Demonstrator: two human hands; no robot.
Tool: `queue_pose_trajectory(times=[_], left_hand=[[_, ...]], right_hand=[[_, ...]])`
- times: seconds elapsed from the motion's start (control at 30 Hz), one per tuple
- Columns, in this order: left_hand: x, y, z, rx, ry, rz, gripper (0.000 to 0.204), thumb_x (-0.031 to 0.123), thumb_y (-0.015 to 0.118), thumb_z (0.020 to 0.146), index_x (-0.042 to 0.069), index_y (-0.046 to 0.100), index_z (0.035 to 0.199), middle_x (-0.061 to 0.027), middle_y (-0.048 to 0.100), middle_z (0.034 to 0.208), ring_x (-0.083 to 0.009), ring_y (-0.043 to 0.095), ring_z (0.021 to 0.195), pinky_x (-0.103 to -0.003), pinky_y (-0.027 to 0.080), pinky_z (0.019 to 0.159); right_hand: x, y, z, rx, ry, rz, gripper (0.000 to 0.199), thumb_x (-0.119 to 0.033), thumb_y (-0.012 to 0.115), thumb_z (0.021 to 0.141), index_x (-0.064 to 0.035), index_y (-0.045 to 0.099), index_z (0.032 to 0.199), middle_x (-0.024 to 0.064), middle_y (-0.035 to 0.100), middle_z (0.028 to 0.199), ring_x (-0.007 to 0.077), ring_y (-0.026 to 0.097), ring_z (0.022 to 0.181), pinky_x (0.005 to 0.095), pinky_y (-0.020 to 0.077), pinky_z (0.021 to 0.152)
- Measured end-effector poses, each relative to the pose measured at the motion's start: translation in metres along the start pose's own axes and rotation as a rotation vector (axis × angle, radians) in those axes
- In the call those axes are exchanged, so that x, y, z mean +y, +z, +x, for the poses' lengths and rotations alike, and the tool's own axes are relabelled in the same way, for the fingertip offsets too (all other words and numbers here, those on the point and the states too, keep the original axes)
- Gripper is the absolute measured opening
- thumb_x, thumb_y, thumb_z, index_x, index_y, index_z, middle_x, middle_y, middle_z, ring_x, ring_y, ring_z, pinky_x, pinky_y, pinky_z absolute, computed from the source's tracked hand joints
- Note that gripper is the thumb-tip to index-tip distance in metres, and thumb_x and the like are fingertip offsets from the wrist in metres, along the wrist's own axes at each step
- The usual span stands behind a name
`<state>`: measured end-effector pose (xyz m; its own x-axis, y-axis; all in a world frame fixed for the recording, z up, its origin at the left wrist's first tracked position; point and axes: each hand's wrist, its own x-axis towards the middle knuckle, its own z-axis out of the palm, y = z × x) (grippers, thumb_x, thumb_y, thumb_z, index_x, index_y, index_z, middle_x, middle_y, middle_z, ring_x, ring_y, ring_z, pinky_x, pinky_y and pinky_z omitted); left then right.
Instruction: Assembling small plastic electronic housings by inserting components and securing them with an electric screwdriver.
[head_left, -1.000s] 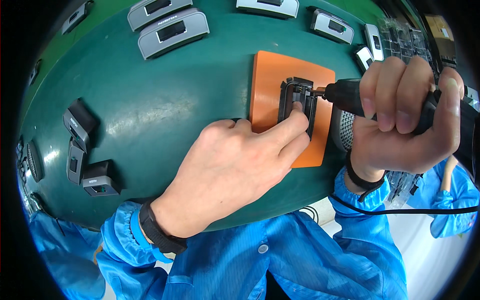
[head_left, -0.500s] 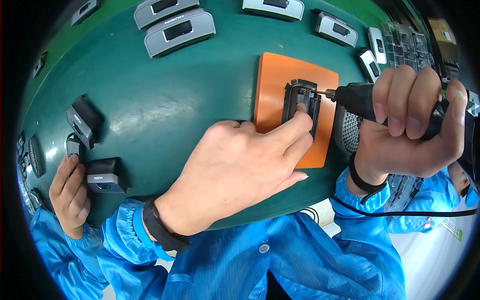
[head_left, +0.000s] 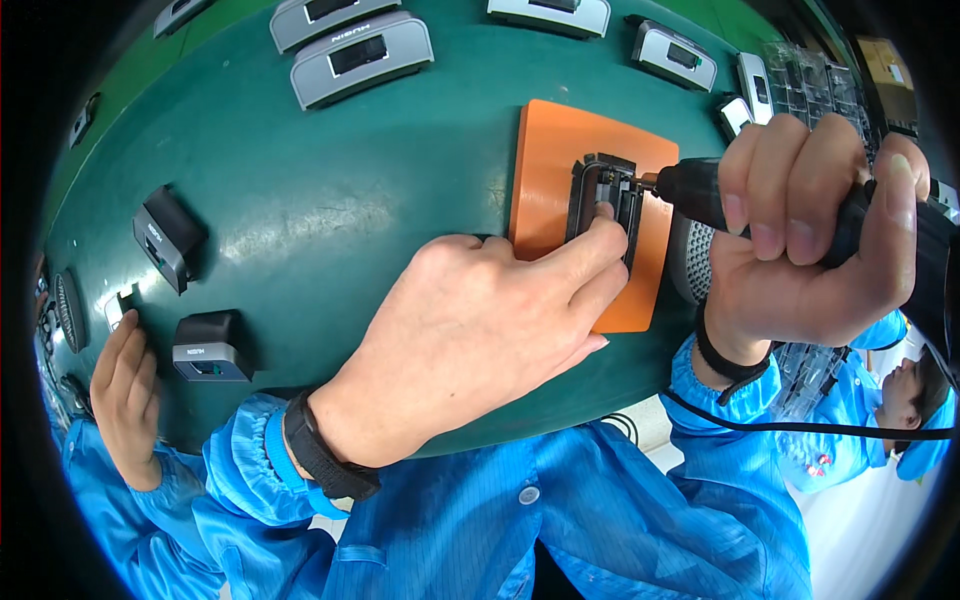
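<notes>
My left hand [head_left: 475, 320] is closed on a small black plastic housing [head_left: 627, 215], its fingertips pinning the part against an orange board [head_left: 560, 135]. Wrapped in the fingers of my right hand [head_left: 805, 245] is a black electric screwdriver [head_left: 692, 192], held sideways. Its bit meets the upper right corner of the housing; the exact contact is too small to make out. Part of the housing lies hidden under my left fingers. A grey perforated metal piece [head_left: 698, 262] shows beside the board, partly behind my right wrist.
Several grey-and-black cased devices [head_left: 362, 60] stand along the far side of the green table [head_left: 330, 170]. At left, a co-worker's hand [head_left: 128, 400] touches a small pale piece, near two more devices [head_left: 208, 348]. Clear plastic trays [head_left: 810, 85] lie far right. A black cable [head_left: 800, 428] crosses below my right wrist.
My right hand and the screwdriver have shifted slightly left, bringing the tip closer to the housing. The co-worker's hand has moved a little with its small piece. Another person appears more at right.
</notes>
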<state>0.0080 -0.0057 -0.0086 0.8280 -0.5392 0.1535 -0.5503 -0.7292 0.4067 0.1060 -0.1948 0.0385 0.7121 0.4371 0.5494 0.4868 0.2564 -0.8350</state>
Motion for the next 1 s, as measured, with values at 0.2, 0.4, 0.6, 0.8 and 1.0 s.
queue_pose_trajectory(times=[0.2,0.4,0.6,0.8,1.0], left_hand=[[0.000,0.002,-0.005,0.025,-0.014,0.034,0.050,0.038,0.083,0.070,0.011,0.064,0.108,0.0031,0.060,0.130,-0.0152,0.062,0.061,-0.030,0.052,0.057],[-0.001,-0.001,-0.002,-0.011,-0.017,0.023,0.053,0.038,0.084,0.069,0.011,0.064,0.110,0.0025,0.060,0.131,-0.0149,0.063,0.063,-0.030,0.053,0.058],[0.000,-0.008,-0.001,-0.022,0.015,0.030,0.056,0.038,0.082,0.072,0.008,0.065,0.116,-0.0003,0.060,0.136,-0.0165,0.066,0.068,-0.031,0.055,0.063],[0.005,-0.012,0.005,-0.061,0.010,0.008,0.060,0.037,0.083,0.072,0.002,0.066,0.119,-0.0071,0.065,0.134,-0.0214,0.070,0.072,-0.033,0.059,0.064],[0.002,-0.004,0.011,-0.093,-0.012,0.054,0.064,0.034,0.087,0.068,0.001,0.066,0.119,-0.0078,0.065,0.134,-0.0226,0.071,0.074,-0.034,0.060,0.064]], right_hand=[[0.005,0.000,0.006,-0.117,0.018,-0.016,0.020,-0.026,0.033,0.108,-0.0138,0.050,0.105,-0.0030,0.041,0.064,0.0092,0.038,0.049,0.0288,0.0372,0.050],[0.009,-0.003,0.011,-0.185,0.014,0.045,0.023,-0.025,0.031,0.110,-0.0130,0.050,0.113,-0.0029,0.041,0.064,0.0095,0.037,0.049,0.0293,0.0380,0.050],[-0.040,-0.049,0.018,-0.259,-0.093,0.110,0.040,-0.022,0.034,0.108,-0.0001,0.054,0.136,0.0011,0.044,0.069,0.0115,0.044,0.056,0.0272,0.0421,0.051],[-0.029,-0.060,-0.015,0.147,-0.082,0.089,0.035,-0.026,0.039,0.106,-0.0033,0.063,0.119,-0.0023,0.040,0.063,0.0073,0.034,0.048,0.0263,0.0356,0.047],[-0.005,-0.080,-0.034,0.132,0.005,0.005,0.034,-0.030,0.039,0.107,-0.0086,0.063,0.118,-0.0024,0.040,0.064,0.0083,0.038,0.049,0.0286,0.0379,0.048]])
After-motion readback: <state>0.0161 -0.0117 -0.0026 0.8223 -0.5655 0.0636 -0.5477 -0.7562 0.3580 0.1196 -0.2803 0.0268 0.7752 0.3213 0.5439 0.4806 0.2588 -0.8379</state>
